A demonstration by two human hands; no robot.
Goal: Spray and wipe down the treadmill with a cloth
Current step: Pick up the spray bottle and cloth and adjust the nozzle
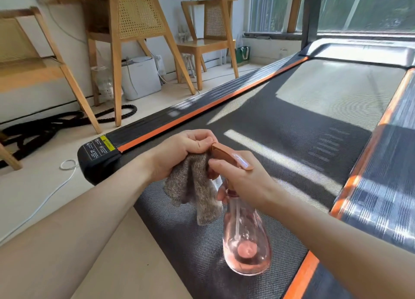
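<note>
Grey cloth (193,186) and pink spray bottle (246,238) held over the treadmill (292,123).

Left hand (177,154) bunches the cloth in curled fingers, the fabric hanging down just beside the bottle's nozzle. Right hand (238,181) wraps the bottle's neck below its brown spray head, the clear body hanging above the dark mesh belt between orange side strips.

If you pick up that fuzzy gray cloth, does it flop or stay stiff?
Probably floppy: the cloth droops in folds below the left hand gripping it. Likely light too, since it looks thin. Its fuzzy weave probably grips rather than slips.
</note>
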